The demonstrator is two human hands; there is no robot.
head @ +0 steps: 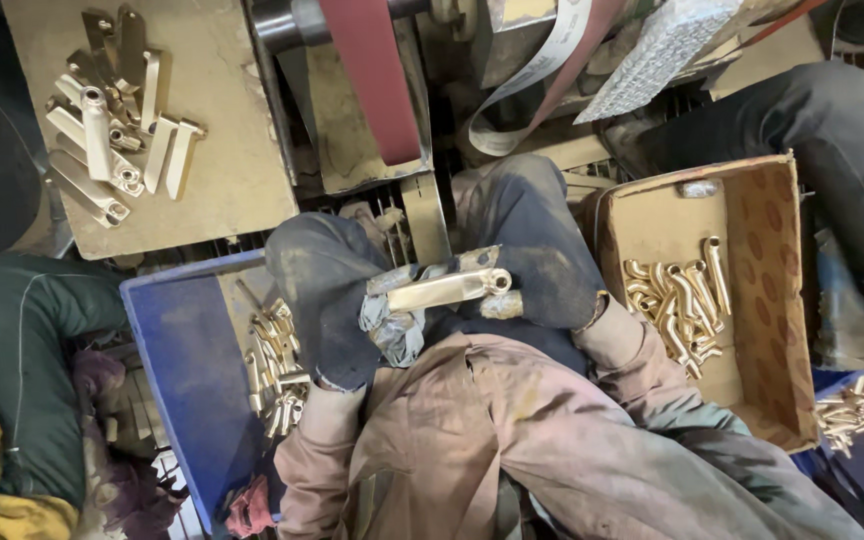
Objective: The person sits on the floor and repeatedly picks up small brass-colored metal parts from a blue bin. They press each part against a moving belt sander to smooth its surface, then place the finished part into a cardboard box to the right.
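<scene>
both gloved hands hold one brass part (pixel 449 289) just below the sanding belt (pixel 372 75): left hand (pixel 324 300) clenched on its rag-wrapped end, right hand (pixel 537 250) gripping the ringed end. it looks ready for polishing; raising it squarely to the belt seems next.

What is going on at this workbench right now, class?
A person in dark work gloves holds a brass fitting between both hands, the left hand and right hand, partly wrapped in a rag, just below a red sanding belt. More brass fittings lie on a board at upper left, in a blue bin to the left and in a cardboard box to the right.
</scene>
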